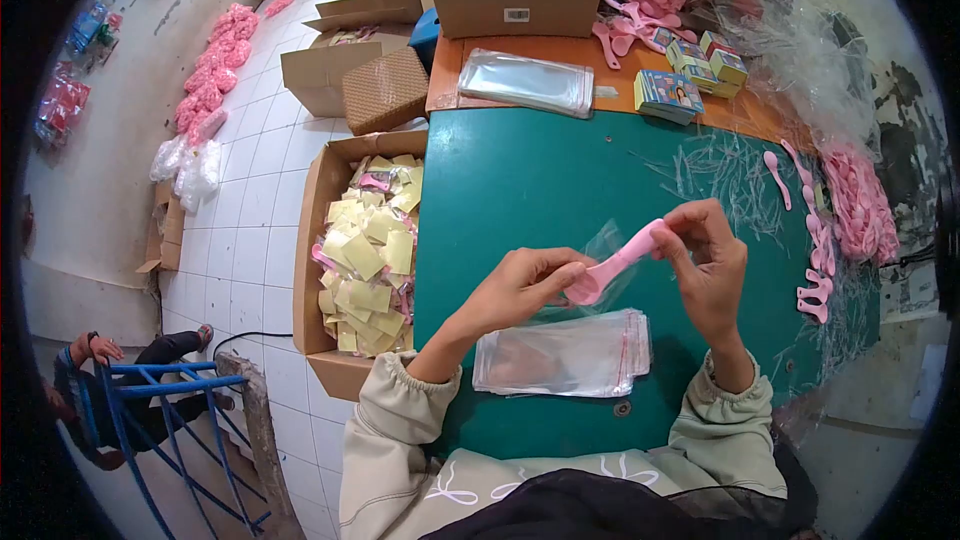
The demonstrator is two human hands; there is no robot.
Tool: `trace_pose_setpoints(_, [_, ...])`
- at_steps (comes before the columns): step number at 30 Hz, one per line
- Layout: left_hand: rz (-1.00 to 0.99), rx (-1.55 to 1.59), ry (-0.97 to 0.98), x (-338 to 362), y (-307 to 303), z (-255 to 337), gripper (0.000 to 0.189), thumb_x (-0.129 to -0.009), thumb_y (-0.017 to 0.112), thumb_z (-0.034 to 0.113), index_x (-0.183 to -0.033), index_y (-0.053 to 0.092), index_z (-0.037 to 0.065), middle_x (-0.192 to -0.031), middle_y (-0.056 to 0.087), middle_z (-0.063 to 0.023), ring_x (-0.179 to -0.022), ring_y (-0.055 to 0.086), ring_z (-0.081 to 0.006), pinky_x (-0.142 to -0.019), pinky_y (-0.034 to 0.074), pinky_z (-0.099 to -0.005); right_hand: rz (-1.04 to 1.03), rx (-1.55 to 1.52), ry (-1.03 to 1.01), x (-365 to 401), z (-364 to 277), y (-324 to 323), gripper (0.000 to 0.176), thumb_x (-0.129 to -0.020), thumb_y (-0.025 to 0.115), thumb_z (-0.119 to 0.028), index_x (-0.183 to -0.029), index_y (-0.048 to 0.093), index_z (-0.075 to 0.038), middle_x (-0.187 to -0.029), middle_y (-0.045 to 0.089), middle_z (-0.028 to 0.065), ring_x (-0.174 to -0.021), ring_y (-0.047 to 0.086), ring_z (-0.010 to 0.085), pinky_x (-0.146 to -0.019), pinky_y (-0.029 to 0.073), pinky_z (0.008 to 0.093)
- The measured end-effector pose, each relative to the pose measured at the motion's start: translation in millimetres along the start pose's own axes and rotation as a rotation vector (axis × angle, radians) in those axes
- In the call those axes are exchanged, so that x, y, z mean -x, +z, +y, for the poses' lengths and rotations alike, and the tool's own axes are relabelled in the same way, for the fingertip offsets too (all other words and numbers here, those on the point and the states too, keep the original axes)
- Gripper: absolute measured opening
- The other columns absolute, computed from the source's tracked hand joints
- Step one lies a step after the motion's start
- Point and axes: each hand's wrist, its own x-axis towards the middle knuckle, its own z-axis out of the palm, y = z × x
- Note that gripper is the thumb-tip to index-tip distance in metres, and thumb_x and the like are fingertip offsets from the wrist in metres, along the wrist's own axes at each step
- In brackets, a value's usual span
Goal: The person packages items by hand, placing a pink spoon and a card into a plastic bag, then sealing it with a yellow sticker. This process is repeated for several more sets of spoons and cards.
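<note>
A pink plastic spoon (pixel 622 262) is held tilted above the table, bowl toward the left and handle up to the right. My right hand (pixel 708 258) pinches its handle end between thumb and fingers. My left hand (pixel 528 285) is closed at the bowl end, gripping a thin clear plastic bag (pixel 603 240) that shows around the spoon. How far the spoon sits inside the bag is hard to make out. Just below my hands lies a stack of clear plastic bags (pixel 555 352) on the green table (pixel 500 190).
Left of the table stands a cardboard box (pixel 312 280) full of packets with yellow cards. Loose pink spoons (pixel 818 240) line the right side beside a bundle of spoons (pixel 860 205). Card stacks (pixel 668 95) and more bags (pixel 525 80) lie at the back. A person (pixel 95 380) is at lower left.
</note>
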Motion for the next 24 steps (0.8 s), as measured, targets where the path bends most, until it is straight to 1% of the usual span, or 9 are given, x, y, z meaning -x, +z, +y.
trace_pose_setpoints(3, [0.053, 0.079, 0.102, -8, 0, -4, 0.030, -0.096, 0.046, 0.022, -0.106, 0.062, -0.001, -0.080, 0.064, -0.0030, -0.072, 0.054, -0.0067, -0.066, 0.046, -0.0217, -0.153, 0.078, -0.199, -10, 0, 1, 0.033, -0.093, 0.051, -0.033, -0.094, 0.061, -0.001, -0.087, 0.063, 0.0079, -0.078, 0.062, 0.0166, -0.071, 0.050, 0.0299])
trace_pose_setpoints(7, [0.081, 0.225, 0.109, -8, -6, 8, 0.033, -0.098, 0.043, 0.024, -0.108, 0.060, -0.003, -0.089, 0.066, -0.0081, -0.078, 0.061, -0.0110, -0.070, 0.049, -0.0235, -0.428, 0.035, -0.447, -44, 17, 7, 0.057, -0.093, 0.035, -0.054, -0.093, 0.066, -0.005, -0.100, 0.061, 0.0115, -0.090, 0.059, 0.0206, -0.081, 0.046, 0.0345])
trace_pose_setpoints(10, [0.123, 0.286, 0.085, -5, -10, 13, 0.036, -0.098, 0.041, 0.025, -0.110, 0.058, -0.004, -0.096, 0.066, -0.0123, -0.084, 0.065, -0.0160, -0.074, 0.052, -0.0258, -0.309, -0.063, -0.197, -116, 68, -30, 0.052, -0.092, 0.041, -0.049, -0.089, 0.069, -0.006, -0.100, 0.063, 0.0123, -0.087, 0.059, 0.0226, -0.078, 0.045, 0.0353])
trace_pose_setpoints(11, [0.144, 0.272, 0.095, -4, -12, 12, 0.035, -0.098, 0.041, 0.025, -0.110, 0.057, -0.004, -0.097, 0.066, -0.0127, -0.084, 0.065, -0.0168, -0.074, 0.052, -0.0265, -0.060, 0.348, -0.079, -148, 97, -47, 0.048, -0.092, 0.044, -0.044, -0.088, 0.069, -0.002, -0.092, 0.065, 0.0148, -0.084, 0.061, 0.0242, -0.074, 0.046, 0.0364])
trace_pose_setpoints(12, [0.165, 0.257, 0.107, -4, -14, 12, 0.035, -0.098, 0.040, 0.024, -0.110, 0.057, -0.003, -0.097, 0.066, -0.0131, -0.085, 0.065, -0.0176, -0.075, 0.052, -0.0272, 0.027, 0.654, -0.034, -173, 125, -67, 0.045, -0.089, 0.050, -0.041, -0.088, 0.068, 0.000, -0.085, 0.065, 0.0199, -0.081, 0.062, 0.0284, -0.072, 0.047, 0.0377])
trace_pose_setpoints(15, [0.174, 0.212, 0.146, -1, -17, 14, 0.033, -0.098, 0.041, 0.024, -0.110, 0.058, -0.003, -0.098, 0.066, -0.0133, -0.087, 0.065, -0.0176, -0.076, 0.052, -0.0276, -0.071, 1.002, 0.183, -213, 197, -107, 0.042, -0.084, 0.056, -0.038, -0.083, 0.067, 0.003, -0.082, 0.062, 0.0253, -0.079, 0.060, 0.0379, -0.073, 0.046, 0.0447])
trace_pose_setpoints(18, [0.147, 0.222, 0.142, -1, -21, 13, 0.032, -0.098, 0.042, 0.022, -0.110, 0.058, -0.003, -0.099, 0.066, -0.0135, -0.089, 0.064, -0.0173, -0.077, 0.052, -0.0274, 0.052, 1.075, 0.122, -208, 215, -107, 0.037, -0.083, 0.057, -0.032, -0.081, 0.065, 0.004, -0.081, 0.062, 0.0247, -0.077, 0.060, 0.0387, -0.071, 0.045, 0.0457])
trace_pose_setpoints(21, [0.148, 0.221, 0.112, -1, -23, 15, 0.032, -0.097, 0.043, 0.022, -0.110, 0.058, -0.003, -0.099, 0.066, -0.0135, -0.090, 0.064, -0.0171, -0.078, 0.052, -0.0277, 0.297, 1.123, -0.098, -195, 189, -91, 0.034, -0.083, 0.058, -0.027, -0.081, 0.063, 0.006, -0.082, 0.060, 0.0254, -0.076, 0.058, 0.0418, -0.071, 0.045, 0.0467])
trace_pose_setpoints(24, [0.148, 0.202, 0.094, -1, -24, 14, 0.032, -0.097, 0.043, 0.022, -0.111, 0.058, -0.003, -0.099, 0.066, -0.0132, -0.091, 0.064, -0.0169, -0.078, 0.051, -0.0283, 0.209, 0.822, -0.154, -182, 165, -92, 0.027, -0.085, 0.058, -0.021, -0.088, 0.061, 0.005, -0.079, 0.062, 0.0189, -0.071, 0.060, 0.0316, -0.062, 0.048, 0.0396])
